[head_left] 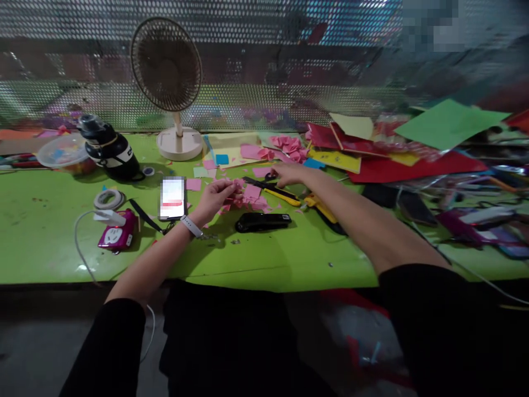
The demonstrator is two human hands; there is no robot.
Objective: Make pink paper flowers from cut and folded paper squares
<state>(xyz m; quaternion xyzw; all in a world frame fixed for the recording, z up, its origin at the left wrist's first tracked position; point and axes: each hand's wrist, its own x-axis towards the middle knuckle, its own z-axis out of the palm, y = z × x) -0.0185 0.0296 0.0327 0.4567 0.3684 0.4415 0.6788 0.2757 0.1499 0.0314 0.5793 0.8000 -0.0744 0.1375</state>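
Observation:
My left hand [218, 199] is closed, pinching a piece of pink paper [238, 186] above small pink scraps [257, 203]. Reaching across the table, my right hand [287, 174] has its fingers bent down at the dark handle of the scissors [269, 177]; the fingertips are partly hidden. Right beside them lies a yellow-and-black utility knife [285, 197]. A black stapler [263, 221] rests nearer to me, between my forearms. Under my right forearm is a yellow-handled tool [320, 208], partly covered. Behind my right hand sits a heap of folded pink paper pieces [289, 146].
A phone [172, 197], a tape roll [108, 199] and a purple power adapter [118, 234] with a cable lie left. Behind stand a black bottle [111, 151], a plastic tub [61, 151] and a fan [178, 144]. Coloured paper sheets [413, 168] pile up at right.

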